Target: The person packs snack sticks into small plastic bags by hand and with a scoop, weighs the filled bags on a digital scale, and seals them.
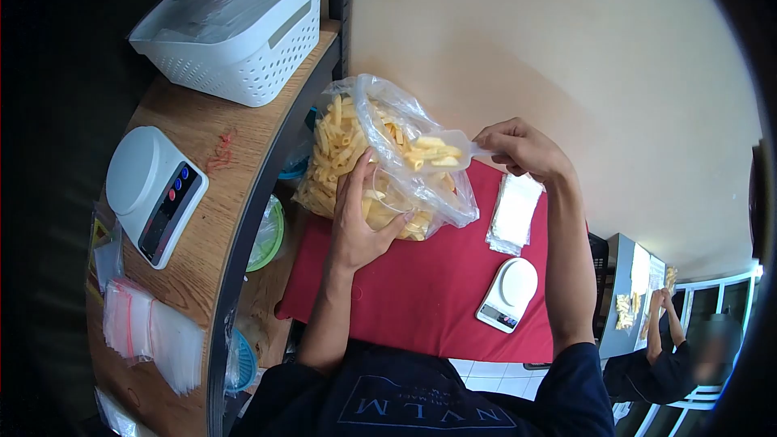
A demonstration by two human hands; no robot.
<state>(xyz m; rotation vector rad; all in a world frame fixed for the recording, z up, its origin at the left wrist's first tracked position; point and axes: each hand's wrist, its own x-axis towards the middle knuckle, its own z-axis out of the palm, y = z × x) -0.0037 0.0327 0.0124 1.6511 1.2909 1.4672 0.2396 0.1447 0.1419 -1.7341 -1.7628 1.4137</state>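
Observation:
A large clear plastic bag [379,125] full of pale yellow stick-shaped snacks [340,142] stands on the red-covered table [396,291]. My right hand [522,150] is closed round the handle of a translucent scoop [460,146]. Several snack pieces [433,151] lie in the scoop, which is over the bag's mouth. My left hand [360,226] is at the near side of the big bag, thumb and fingers curved round clear plastic with snacks behind it. Whether that plastic is a separate small bag or part of the big one, I cannot tell.
To the right lie a stack of white packets [515,210] and a kitchen scale [508,295]. The wooden shelf [243,146] on the left bears a white basket [235,57], another scale [154,194], red ties [220,152] and plastic bags [154,332]. A co-worker [660,364] works at a far table.

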